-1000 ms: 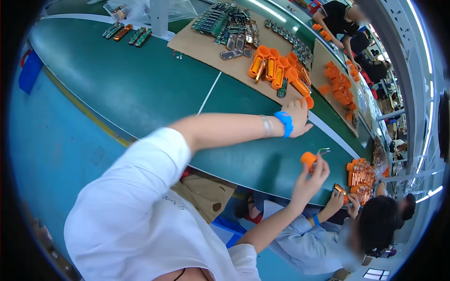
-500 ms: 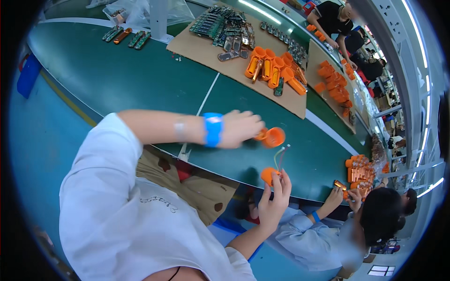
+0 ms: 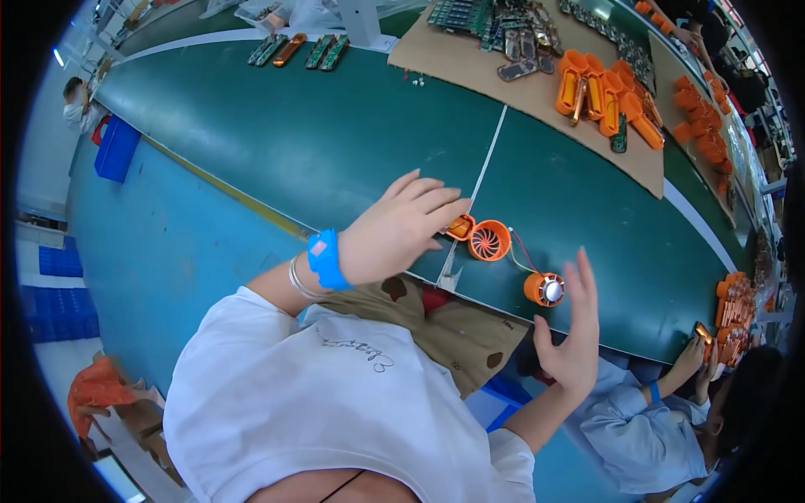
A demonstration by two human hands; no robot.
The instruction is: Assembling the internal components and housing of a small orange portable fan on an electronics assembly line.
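Observation:
On the green work surface lies an orange fan housing (image 3: 490, 241) with a round slatted grille. Its narrower handle part (image 3: 460, 226) extends toward my left hand (image 3: 401, 225). That hand is open, fingers spread over and beside the handle end; whether they touch it I cannot tell. A small round orange motor piece (image 3: 543, 289) with a silver centre rests nearer the table edge, and thin red and pale wires (image 3: 521, 255) run from it toward the housing. Just right of the motor piece, my right hand (image 3: 573, 339) is raised open, thumb and fingers apart, holding nothing.
Cardboard (image 3: 470, 71) at the back bears circuit boards (image 3: 495, 21) and orange housings (image 3: 608, 96). More boards (image 3: 325, 52) lie at the far left. At right, a co-worker (image 3: 662, 411) handles an orange part beside a pile of orange pieces (image 3: 734, 314).
My right hand has let go of the orange motor piece, which now lies on the table. My left hand has drawn back leftward from the housing, fingers spreading. The view has shifted left.

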